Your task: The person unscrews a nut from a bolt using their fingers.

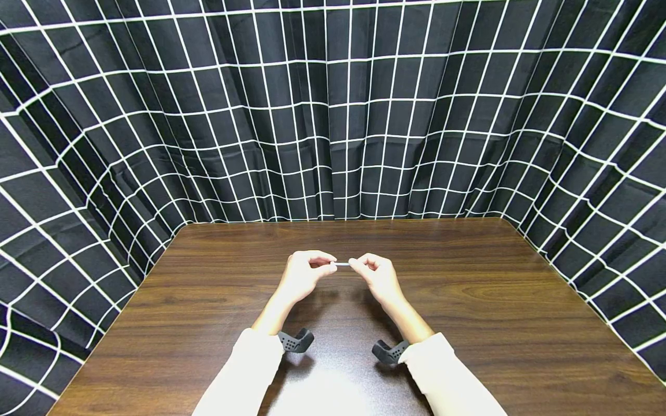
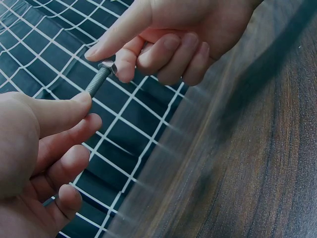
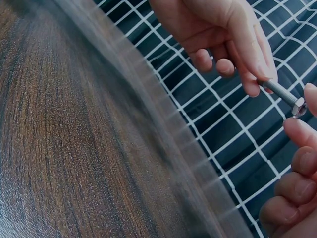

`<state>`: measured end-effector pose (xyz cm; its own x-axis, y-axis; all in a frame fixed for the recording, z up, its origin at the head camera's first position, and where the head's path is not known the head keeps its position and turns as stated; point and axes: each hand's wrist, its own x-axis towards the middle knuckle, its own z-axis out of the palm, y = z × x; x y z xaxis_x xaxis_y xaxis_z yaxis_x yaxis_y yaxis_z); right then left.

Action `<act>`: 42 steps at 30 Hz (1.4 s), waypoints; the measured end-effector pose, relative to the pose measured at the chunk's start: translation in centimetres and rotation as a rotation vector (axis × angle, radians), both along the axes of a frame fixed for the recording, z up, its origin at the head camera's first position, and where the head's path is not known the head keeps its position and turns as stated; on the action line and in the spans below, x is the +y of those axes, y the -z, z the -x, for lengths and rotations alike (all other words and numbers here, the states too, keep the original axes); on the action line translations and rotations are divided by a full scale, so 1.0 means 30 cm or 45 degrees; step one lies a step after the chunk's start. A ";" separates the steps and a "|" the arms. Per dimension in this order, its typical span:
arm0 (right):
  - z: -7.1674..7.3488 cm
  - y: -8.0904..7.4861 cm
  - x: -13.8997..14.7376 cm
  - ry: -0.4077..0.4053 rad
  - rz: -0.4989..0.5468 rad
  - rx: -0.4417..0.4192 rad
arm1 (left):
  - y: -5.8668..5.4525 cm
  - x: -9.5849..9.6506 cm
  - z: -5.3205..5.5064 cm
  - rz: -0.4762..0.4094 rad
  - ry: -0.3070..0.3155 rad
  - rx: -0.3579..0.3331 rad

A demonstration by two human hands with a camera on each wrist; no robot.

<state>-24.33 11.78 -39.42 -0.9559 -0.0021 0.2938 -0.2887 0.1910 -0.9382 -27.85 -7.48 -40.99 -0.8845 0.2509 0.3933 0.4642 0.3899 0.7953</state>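
A grey threaded bolt (image 2: 97, 83) spans the gap between the two hands, raised above the table. My left hand (image 1: 302, 276) pinches one end of it between thumb and index finger, hiding that end; its other fingers curl loosely. On the bolt's opposite end sits a shiny silver hex nut (image 3: 298, 106). My right hand (image 1: 381, 278) has its thumb and index fingertips on either side of the nut, with the remaining fingers curled in. In the head view the bolt (image 1: 341, 264) is a thin pale line.
A dark brown wood-grain table (image 1: 494, 300) extends beneath both hands. Behind it and along both sides hangs a black curtain (image 1: 359, 121) with a white grid. Each wrist wears a dark grey camera mount (image 1: 296, 341), close over the tabletop.
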 end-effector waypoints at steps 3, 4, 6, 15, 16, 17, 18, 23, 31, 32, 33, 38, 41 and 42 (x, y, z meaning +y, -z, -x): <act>0.000 0.000 0.001 -0.002 0.003 -0.013 | -0.001 0.000 0.000 -0.004 0.000 -0.001; 0.000 -0.001 0.002 -0.003 0.005 -0.015 | 0.000 0.000 0.000 -0.007 0.002 0.001; 0.000 -0.001 0.002 -0.004 0.005 -0.020 | 0.000 0.000 0.001 -0.012 0.005 0.001; 0.005 0.007 0.005 -0.035 0.058 -0.021 | -0.001 -0.002 0.002 -0.025 0.001 -0.001; 0.013 0.017 0.007 -0.045 0.077 -0.024 | -0.001 -0.002 0.001 -0.024 -0.001 -0.004; 0.021 0.029 0.010 -0.054 0.093 -0.025 | -0.002 -0.002 0.001 -0.026 -0.003 -0.008; 0.030 0.042 0.012 -0.061 0.107 -0.027 | -0.003 -0.002 0.001 -0.024 -0.006 -0.011; 0.072 0.104 0.018 -0.076 0.172 -0.043 | -0.005 -0.002 0.001 -0.021 -0.012 -0.011; 0.075 0.114 0.020 -0.140 0.225 0.005 | -0.009 -0.002 0.000 -0.013 -0.013 -0.011; 0.074 0.114 0.021 -0.149 0.227 0.009 | -0.009 -0.002 0.000 -0.013 -0.011 -0.010; 0.074 0.114 0.022 -0.159 0.230 0.014 | -0.009 -0.003 0.000 -0.011 -0.010 -0.008; 0.076 0.116 0.025 -0.192 0.242 0.043 | -0.007 -0.003 0.002 -0.009 -0.005 0.002; 0.077 0.117 0.025 -0.207 0.255 0.054 | -0.004 -0.004 0.003 -0.011 -0.012 0.000; 0.078 0.117 0.025 -0.210 0.263 0.054 | -0.004 -0.004 0.003 -0.011 -0.015 0.001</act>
